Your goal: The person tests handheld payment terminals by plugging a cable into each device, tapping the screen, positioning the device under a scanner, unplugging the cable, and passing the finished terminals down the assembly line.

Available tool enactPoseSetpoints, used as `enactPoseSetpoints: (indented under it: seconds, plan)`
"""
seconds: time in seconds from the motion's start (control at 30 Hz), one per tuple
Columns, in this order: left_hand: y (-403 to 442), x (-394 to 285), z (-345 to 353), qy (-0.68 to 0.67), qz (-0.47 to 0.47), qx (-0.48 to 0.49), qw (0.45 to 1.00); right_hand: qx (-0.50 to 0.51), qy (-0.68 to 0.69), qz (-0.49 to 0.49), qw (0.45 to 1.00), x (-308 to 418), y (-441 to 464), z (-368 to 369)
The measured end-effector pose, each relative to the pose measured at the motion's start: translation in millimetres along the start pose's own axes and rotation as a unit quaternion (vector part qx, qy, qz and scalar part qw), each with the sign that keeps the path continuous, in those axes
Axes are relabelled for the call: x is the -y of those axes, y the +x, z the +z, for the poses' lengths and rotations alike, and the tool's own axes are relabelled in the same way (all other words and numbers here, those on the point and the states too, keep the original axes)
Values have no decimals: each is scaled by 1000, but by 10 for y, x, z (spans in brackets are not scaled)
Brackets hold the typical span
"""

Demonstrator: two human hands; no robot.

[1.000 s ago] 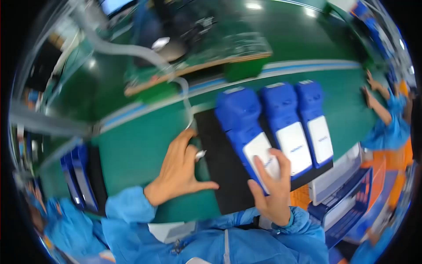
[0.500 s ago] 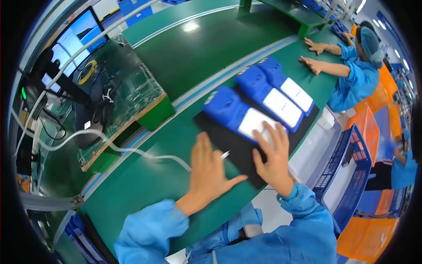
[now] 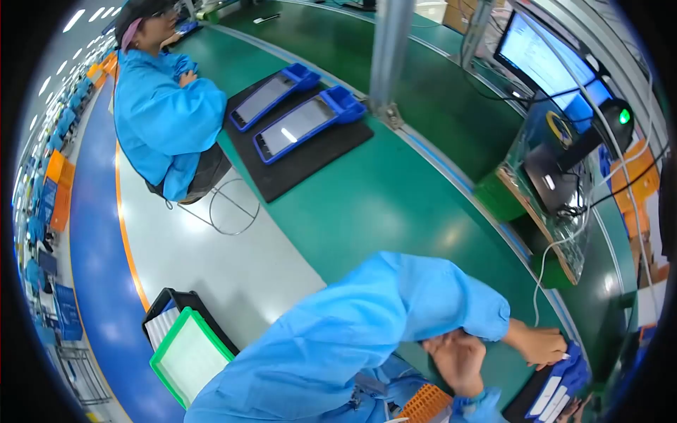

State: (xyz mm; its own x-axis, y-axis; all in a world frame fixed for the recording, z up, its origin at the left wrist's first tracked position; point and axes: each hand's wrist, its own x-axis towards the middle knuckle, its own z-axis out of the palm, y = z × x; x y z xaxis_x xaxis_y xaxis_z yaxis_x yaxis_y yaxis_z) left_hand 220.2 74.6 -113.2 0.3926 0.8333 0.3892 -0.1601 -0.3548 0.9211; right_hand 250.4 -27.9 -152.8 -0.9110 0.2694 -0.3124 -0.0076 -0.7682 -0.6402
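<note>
My left arm crosses toward the lower right. My left hand point(image 3: 537, 344) is closed, with the end of a white cable point(image 3: 537, 292) at its fingers. A small white tip shows at those fingertips, beside the blue handheld terminals point(image 3: 553, 398) with white labels, partly cut off by the dark view edge. Under the left sleeve, my right hand point(image 3: 458, 363) has its palm side showing and its fingers curled, with nothing visible in them. Two more blue terminals point(image 3: 296, 130) lie screen up on a black mat point(image 3: 285, 180), farther along the green bench.
A co-worker point(image 3: 166, 120) in blue sits at the bench's far left. A metal post point(image 3: 390, 60) rises behind the bench. Monitor point(image 3: 553, 67) and scanner point(image 3: 599, 134) stand at right. A green-rimmed tray point(image 3: 159, 359) and black crate point(image 3: 227, 344) stand lower left.
My view has swung left, bringing the two screen-up terminals and a seated co-worker into sight. My left hand has closed and come over to the terminals; my right hand has left them and curled.
</note>
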Motion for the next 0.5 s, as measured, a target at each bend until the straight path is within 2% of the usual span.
enactPoseSetpoints:
  seconds: [0.03, 0.1, 0.17, 0.23, 0.3, 0.33, 0.37, 0.43, 0.47, 0.5]
  plan:
    - [-120, -243, -154, 46, 117, -12, 992, -94, 83, 36, 991, -63, 193, 179]
    - [-341, -587, -264, 248, 268, -144, 920, -35, 95, 144, 984, -113, 725, 484]
    - [-840, -1104, -445, 263, 241, -129, 925, 29, 89, 258, 962, -241, 1461, 888]
    - [-1316, -1405, -442, 274, 215, -111, 931, 77, 59, 286, 953, -483, 2167, 1238]
    - [-1638, -1482, -392, 392, 126, -136, 901, 143, 7, 134, 981, -917, 2820, 1433]
    - [-1782, -1429, -349, 437, 156, -166, 870, 148, 12, 132, 980, -944, 2918, 1655]
    - [-1900, -1453, -360, 441, 150, -159, 871, 90, -77, 114, 986, -929, 2987, 1897]
    - [-2071, -1516, -349, 413, 77, -107, 901, -42, -249, 78, 964, -900, 3003, 2137]
    - [-2122, -1502, -351, 411, 73, -99, 903, -44, -241, 75, 967, -907, 3017, 2121]
    - [-2169, -1480, -364, 435, 92, -100, 890, -36, -305, 55, 950, -894, 3038, 2093]
